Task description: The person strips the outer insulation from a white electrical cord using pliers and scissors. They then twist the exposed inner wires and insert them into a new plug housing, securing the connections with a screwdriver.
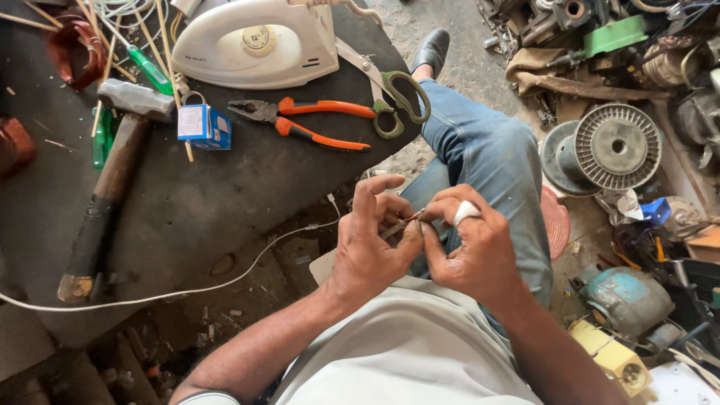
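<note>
Left hand [367,247] and right hand [472,251] both pinch a thin wire end [409,220] above the lap, fingers closed tight; best keep grips close together, pliers [300,120] idle on surface.

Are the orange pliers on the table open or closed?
Open: the orange pliers lie flat with their handles spread apart; jaws look slightly parted.

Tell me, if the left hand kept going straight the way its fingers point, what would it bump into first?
Most likely the right hand: the left hand points rightward at it, and both already meet around the thin wire end.
</note>
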